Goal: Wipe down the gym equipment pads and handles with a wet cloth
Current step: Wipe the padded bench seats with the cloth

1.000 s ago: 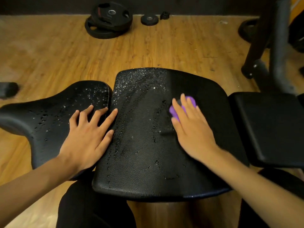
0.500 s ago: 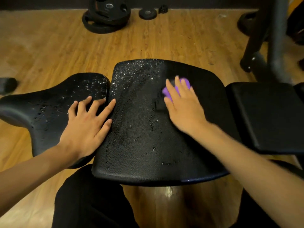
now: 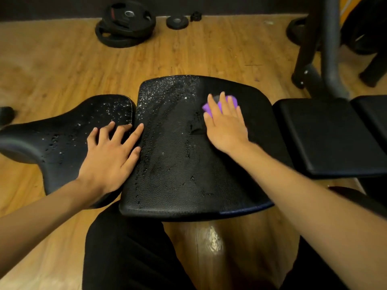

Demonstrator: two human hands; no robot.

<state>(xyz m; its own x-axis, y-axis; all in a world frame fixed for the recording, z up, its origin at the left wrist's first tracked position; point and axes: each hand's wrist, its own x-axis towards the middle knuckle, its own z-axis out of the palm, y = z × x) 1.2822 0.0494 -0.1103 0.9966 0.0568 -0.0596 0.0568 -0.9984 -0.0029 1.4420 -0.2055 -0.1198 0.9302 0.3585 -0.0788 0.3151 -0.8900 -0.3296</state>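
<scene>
On the big black pad, a hand presses a purple cloth.
Near us, the left hand lies flat, fingers spread, on the wet side pad. Farther off, the right hand holds the cloth down with straight fingers. The cloth looks soft and light, so push on it from the top.

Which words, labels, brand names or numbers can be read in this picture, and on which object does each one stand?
No text can be read anywhere.
Weight plate: a small red patch, perhaps a label, too blurred to read.
Middle pad, left pad, right pad: no print visible, only water drops on the first two.
Purple cloth: no print visible.
</scene>
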